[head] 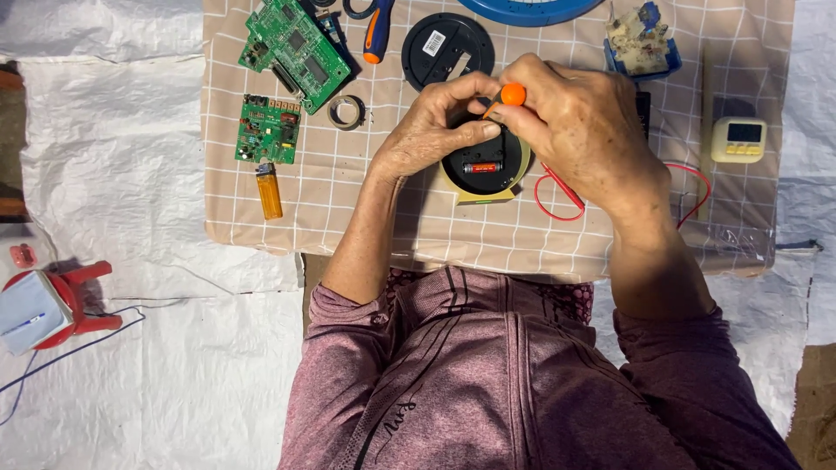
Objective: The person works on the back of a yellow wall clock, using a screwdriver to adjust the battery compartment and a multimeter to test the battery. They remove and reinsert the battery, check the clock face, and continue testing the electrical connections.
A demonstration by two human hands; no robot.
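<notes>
At upper centre of the head view, both hands meet over a round black device (484,165) that sits on a yellowish base on the checked cloth (366,209).

Left hand (433,126): forearm rises from lower centre, wrist bent inward. The fingers curl over the device's top edge and the thumb presses its upper rim; the hand is clamped on the device, holding it in place.

Right hand (582,122): forearm enters from the lower right, wrist cocked toward the left. The fingertips are pinched together around a small screwdriver (508,96) with an orange knob, its shaft angled down-left toward the device. The tip is hidden behind the left thumb.

Surroundings, same view:
- Two green boards (294,42) lie at upper left, with an orange lighter (269,191) below them.
- A black disc (448,48) lies just above the hands.
- Red wire (557,196) loops out to the right of the device.
- A white timer (738,140) sits at far right.
- A red-and-white object (48,305) rests on the white sheet at lower left.
</notes>
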